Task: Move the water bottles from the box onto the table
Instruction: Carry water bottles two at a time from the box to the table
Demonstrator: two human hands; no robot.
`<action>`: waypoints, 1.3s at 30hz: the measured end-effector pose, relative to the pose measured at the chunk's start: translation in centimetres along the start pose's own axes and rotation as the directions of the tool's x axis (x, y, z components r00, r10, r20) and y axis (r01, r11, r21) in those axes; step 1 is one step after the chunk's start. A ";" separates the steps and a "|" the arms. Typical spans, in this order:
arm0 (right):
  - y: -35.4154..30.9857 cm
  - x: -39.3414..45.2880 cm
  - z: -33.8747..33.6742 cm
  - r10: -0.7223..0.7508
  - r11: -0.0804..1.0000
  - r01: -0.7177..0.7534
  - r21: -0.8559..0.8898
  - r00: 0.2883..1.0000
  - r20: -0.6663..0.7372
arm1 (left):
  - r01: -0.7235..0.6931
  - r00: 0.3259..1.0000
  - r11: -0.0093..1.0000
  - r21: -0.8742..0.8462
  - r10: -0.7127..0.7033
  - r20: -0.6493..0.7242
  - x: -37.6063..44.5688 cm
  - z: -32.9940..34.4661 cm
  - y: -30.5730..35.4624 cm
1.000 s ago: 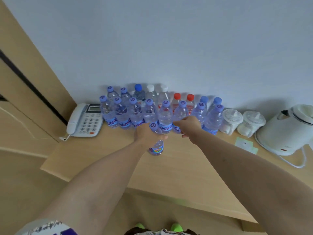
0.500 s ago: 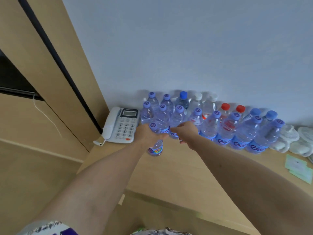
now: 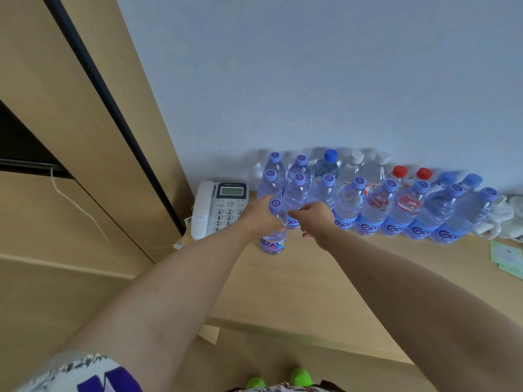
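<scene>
The water bottle (image 3: 274,230) with a lilac cap stands upright on the wooden surface (image 3: 325,281), just in front of the left end of the rows of bottles (image 3: 376,202), which stand along the far edge against the pale blue wall (image 3: 311,80). The left hand (image 3: 259,219) is wrapped around its upper body, below the cap, so the blue label at its base shows beneath the fingers. The right hand (image 3: 314,217) is just to the right of that bottle, apart from it, with fingers loosely curled and gripping nothing; its fingertips point left toward the bottle's neck.

The front row carries lilac caps and blue labels. Behind it stand more lilac-capped bottles at the left, then one with a dark blue cap (image 3: 330,155), two with white caps (image 3: 357,157), two with red caps (image 3: 399,171) and two with blue caps at the right.

A white desk telephone (image 3: 218,207) lies on the surface to the left of the bottles, its keypad partly hidden by the left hand. At the far right are white lidded cups (image 3: 501,216), blurred, and pale green paper cards (image 3: 506,257). A tan wooden panel (image 3: 93,108) with a dark strip rises at the left. Bright green shoes (image 3: 300,377) show at the bottom edge
</scene>
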State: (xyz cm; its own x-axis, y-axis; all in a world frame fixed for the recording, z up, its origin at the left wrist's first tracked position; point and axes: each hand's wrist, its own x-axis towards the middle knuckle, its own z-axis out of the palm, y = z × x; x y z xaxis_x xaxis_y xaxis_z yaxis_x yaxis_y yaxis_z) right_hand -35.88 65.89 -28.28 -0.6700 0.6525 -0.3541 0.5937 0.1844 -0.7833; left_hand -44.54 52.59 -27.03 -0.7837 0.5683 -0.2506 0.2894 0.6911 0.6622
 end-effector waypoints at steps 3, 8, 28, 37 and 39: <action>0.1 0.2 -0.7 0.000 1.000 0.000 -0.010 1.000 -0.005 | -0.003 1.000 0.997 0.072 0.005 -0.027 0.6 -0.7 -0.1; -0.7 0.8 -0.8 -0.033 0.999 0.033 -0.040 0.999 0.001 | 0.029 0.990 0.995 0.096 -0.015 -0.143 1.1 -0.3 -0.2; -1.9 1.0 -0.1 -0.058 0.996 0.057 -0.064 0.998 -0.009 | -0.150 0.987 0.983 0.102 0.155 -0.039 1.1 -0.7 -0.2; -1.7 0.9 -0.3 -0.046 0.998 0.046 -0.034 0.999 -0.010 | -0.127 0.978 0.979 0.160 0.151 -0.144 0.8 -1.7 -1.0; -1.9 0.8 -0.3 -0.042 0.998 0.041 -0.043 0.999 -0.016 | -0.124 0.977 0.978 0.169 0.150 -0.152 0.8 -1.7 -1.0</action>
State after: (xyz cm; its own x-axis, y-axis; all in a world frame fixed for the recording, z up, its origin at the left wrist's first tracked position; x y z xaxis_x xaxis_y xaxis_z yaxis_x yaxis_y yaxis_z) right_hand -37.41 66.27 -26.96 -0.6869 0.6560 -0.3129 0.5842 0.2421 -0.7747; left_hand -46.35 51.59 -26.65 -0.8055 0.5914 -0.0382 0.4732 0.6805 0.5595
